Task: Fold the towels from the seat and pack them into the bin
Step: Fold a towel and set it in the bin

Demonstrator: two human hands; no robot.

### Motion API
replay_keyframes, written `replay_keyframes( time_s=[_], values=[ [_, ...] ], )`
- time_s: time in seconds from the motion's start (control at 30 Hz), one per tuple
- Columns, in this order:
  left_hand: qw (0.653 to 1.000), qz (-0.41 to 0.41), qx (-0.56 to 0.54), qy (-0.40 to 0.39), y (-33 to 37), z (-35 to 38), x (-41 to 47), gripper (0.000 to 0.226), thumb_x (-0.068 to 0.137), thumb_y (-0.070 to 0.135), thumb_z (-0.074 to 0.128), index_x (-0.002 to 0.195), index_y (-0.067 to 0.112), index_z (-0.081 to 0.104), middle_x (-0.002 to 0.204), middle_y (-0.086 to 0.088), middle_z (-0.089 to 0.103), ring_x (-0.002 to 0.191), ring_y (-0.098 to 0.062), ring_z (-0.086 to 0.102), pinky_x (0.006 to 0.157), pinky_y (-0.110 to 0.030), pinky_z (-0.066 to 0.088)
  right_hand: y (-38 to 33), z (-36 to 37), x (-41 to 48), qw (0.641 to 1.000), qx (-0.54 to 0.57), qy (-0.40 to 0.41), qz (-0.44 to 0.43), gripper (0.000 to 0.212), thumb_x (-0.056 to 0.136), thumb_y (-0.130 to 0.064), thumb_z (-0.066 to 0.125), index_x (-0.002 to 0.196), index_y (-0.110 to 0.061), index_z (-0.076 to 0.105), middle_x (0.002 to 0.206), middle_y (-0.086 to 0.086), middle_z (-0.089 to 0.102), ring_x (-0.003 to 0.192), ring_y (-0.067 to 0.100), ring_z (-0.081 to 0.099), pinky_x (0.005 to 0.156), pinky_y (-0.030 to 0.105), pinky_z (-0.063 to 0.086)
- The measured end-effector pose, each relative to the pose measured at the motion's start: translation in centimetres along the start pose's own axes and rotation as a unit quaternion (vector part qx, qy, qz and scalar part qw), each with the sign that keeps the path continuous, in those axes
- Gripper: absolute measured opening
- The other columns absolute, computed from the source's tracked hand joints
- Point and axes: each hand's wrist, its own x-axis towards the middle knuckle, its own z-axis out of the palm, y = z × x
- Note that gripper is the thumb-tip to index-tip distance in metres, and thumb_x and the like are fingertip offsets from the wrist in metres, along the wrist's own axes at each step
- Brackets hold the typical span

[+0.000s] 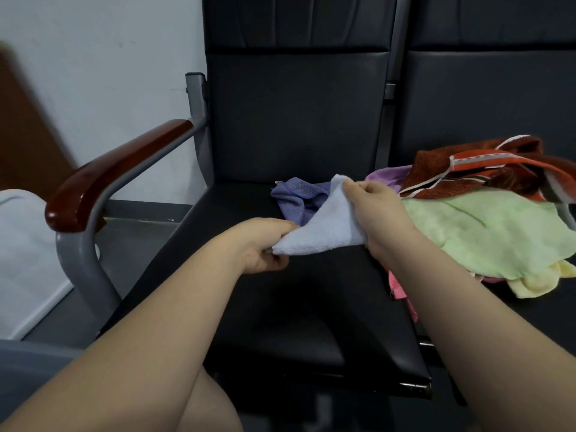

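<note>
White, rounded and blurred: a container (25,244) at the far left edge, well apart from both hands; its kind cannot be told. Reddish-brown wooden armrest (118,169) on a grey metal frame (78,260), left of the left fingers and clear of them. Black padded seat (280,307) lies beneath both hands. Left hand (265,244): fingers (280,227) curled and pressed together, pinching the lower left corner of the light-blue towel (324,226). That towel is held just above the seat, stretched slantwise between the two sets of fingers. Violet towel (299,198) lies crumpled on the seat, just beyond the left fingers and partly hidden behind the light-blue towel. Right hand (374,210): fingertips (358,188) closed with the thumb on the towel's upper corner — a pinch, the other fingers folded in. Lilac towel (389,176) sits just past the right fingertips. Right of those fingers is a heap: rust-red towel (467,163) with pale edging on top at the back, green towel (486,232) spread in front of it, yellow towel (536,282) showing under the green one's near edge. Pink towel (399,288) shows below the right wrist — mostly hidden by the forearm.
</note>
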Motion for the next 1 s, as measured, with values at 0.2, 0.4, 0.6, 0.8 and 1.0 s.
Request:
replay_keyframes(
  time_s=[0.2,0.4,0.6,0.8,1.0],
  values=[
    [0.995,-0.020,-0.047,-0.082,0.5,1.8,-2.1,0.052,0.106,0.050,0.037,0.129,0.010,0.062,0.113,-0.016,0.074,0.081,-0.020,0.073,0.066,-0.028,0.056,-4.4,-0.2,-2.1,0.991,0.009,-0.085,-0.101,0.019,0.094,-0.040,0.061,0.083,-0.025,0.061,0.083,-0.004,0.065,0.083,0.017,0.064,0.087,0.048,0.055],
    [0.986,0.011,-0.144,-0.086,2.2,3.5,-3.7,0.073,0.098,0.064,0.042,0.083,0.000,0.074,0.075,-0.013,0.074,0.054,-0.022,0.070,0.052,-0.028,0.058,-8.9,0.9,-4.6,0.970,-0.068,-0.129,-0.194,0.021,0.095,-0.040,0.060,0.092,-0.020,0.063,0.092,0.005,0.071,0.089,0.022,0.070,0.084,0.042,0.058],
    [0.951,0.077,-0.298,-0.028,3.6,-2.1,-5.4,0.067,0.096,0.070,0.037,0.106,0.015,0.074,0.094,-0.010,0.077,0.073,-0.026,0.075,0.063,-0.033,0.057,-12.4,2.9,-5.3,0.966,-0.104,-0.114,-0.208,0.021,0.095,-0.040,0.059,0.094,-0.020,0.063,0.079,-0.008,0.061,0.068,0.007,0.054,0.058,0.023,0.041],
    [0.930,0.167,-0.326,-0.016,-0.4,-10.0,-10.9,0.041,0.096,0.045,0.063,0.124,0.016,0.072,0.121,-0.010,0.072,0.109,-0.028,0.071,0.100,-0.042,0.054,-13.1,8.7,-7.4,0.955,-0.143,-0.164,-0.203,0.022,0.097,-0.040,0.055,0.097,-0.018,0.061,0.081,-0.009,0.059,0.066,0.005,0.052,0.050,0.019,0.038],
    [0.900,0.191,-0.363,0.150,-6.6,-17.3,-14.1,0.025,0.099,0.023,0.062,0.121,0.012,0.068,0.113,-0.009,0.075,0.104,-0.025,0.072,0.088,-0.041,0.059,-11.5,17.4,-11.6,0.935,-0.157,-0.244,-0.204,0.018,0.097,-0.034,0.055,0.091,-0.017,0.057,0.080,-0.006,0.054,0.068,0.009,0.047,0.056,0.023,0.036]
  ],
)
